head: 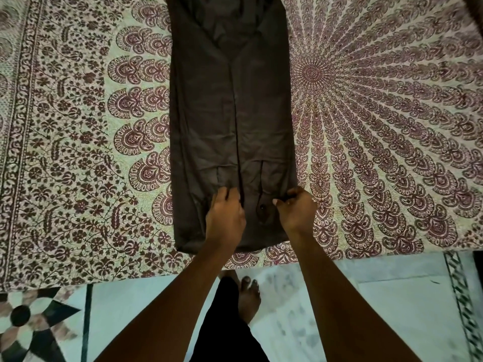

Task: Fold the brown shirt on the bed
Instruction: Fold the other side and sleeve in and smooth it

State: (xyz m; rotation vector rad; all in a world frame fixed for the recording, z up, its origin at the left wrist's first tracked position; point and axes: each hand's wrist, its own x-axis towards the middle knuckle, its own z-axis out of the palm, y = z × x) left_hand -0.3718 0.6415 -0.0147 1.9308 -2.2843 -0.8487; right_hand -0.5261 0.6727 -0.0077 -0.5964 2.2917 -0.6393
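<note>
The brown shirt (230, 121) lies flat on the bed as a long narrow strip, both sides and sleeves folded in over the middle, collar end far from me. My left hand (225, 214) rests on the lower part of the shirt, fingers curled into the cloth near the sleeve cuffs. My right hand (296, 209) is closed on the shirt's right edge at the same height, pinching fabric. A small button shows between the two hands.
The bed is covered by a cream and maroon patterned sheet (379, 113); its near edge runs across below the shirt. Beneath it are a tiled floor (392, 296) and my bare feet (248, 296).
</note>
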